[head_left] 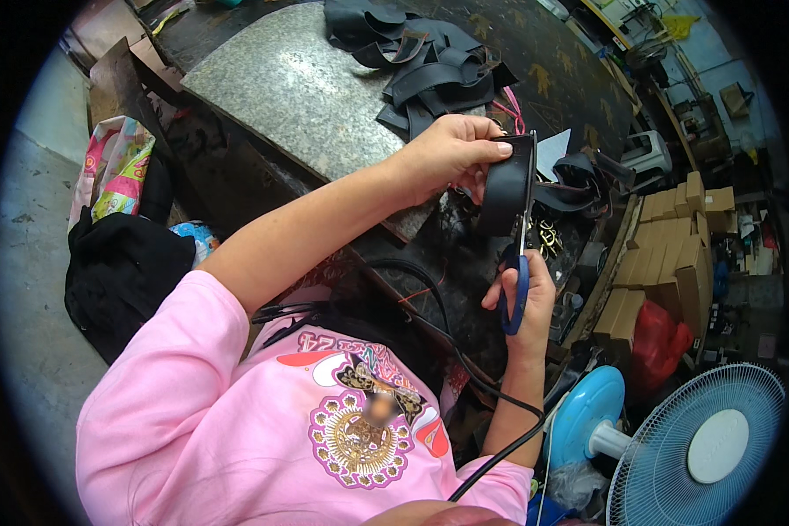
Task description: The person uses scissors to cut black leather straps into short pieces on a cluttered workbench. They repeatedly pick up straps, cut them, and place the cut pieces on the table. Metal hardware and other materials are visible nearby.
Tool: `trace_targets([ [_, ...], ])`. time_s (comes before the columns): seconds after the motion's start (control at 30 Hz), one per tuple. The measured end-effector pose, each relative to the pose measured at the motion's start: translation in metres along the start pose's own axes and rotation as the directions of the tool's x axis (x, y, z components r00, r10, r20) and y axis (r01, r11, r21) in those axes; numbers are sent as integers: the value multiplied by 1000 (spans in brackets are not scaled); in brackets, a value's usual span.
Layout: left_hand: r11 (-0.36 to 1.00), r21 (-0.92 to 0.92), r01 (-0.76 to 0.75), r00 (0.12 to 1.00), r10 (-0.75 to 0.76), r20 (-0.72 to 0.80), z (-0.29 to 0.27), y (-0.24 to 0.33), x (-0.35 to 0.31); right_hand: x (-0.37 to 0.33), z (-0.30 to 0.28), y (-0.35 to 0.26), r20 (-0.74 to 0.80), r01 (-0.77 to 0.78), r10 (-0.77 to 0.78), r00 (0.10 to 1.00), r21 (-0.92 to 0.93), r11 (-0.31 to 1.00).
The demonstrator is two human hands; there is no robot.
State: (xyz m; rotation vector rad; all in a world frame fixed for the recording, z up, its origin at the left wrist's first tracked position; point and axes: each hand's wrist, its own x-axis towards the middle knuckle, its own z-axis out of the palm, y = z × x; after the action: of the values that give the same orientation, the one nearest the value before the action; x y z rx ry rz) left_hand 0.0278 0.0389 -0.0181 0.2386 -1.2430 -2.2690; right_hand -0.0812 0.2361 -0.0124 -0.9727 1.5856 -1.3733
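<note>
1. The fingers of your left hand (454, 156) pinch one black strap (505, 197).
2. The fingers of your right hand (535, 298) hold the scissors (522, 282), with blades along the strap's edge.
3. The strap is over the dark tabletop (579, 92), near the black strips (447, 83).

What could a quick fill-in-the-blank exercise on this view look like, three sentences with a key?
The metal-bladed scissors in the right hand have handles coloured ____.
The left hand grips a flat, smooth strip coloured ____.
In the picture, the grey speckled flat slab lies ____ of the brown cardboard boxes.

Missing words: blue; black; left.
</note>
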Motion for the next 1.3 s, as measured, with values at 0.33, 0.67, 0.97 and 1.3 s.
trace_targets([
  [0.33, 1000, -10, 18, 999, -18, 28, 0, 1, -1, -1, 1, 2, 51, 51, -52, 997, 24, 998],
  [0.67, 998, 57, -17, 1000, 17, 13, 0, 0, -1, -5, 7, 7, -43, 33, -32, 999, 11, 999],
  [0.97, 997, 65, -44, 999, 43, 29, 6, -1, -1, -7, 5, 3, -18, 18, -15, 1000, 144, 989],
  [1.3, 976, 191, -109, 981, 74, 180, 7, 3, -4, -34, -33, -9, 152, -99, 98, 983, -2, 995],
])
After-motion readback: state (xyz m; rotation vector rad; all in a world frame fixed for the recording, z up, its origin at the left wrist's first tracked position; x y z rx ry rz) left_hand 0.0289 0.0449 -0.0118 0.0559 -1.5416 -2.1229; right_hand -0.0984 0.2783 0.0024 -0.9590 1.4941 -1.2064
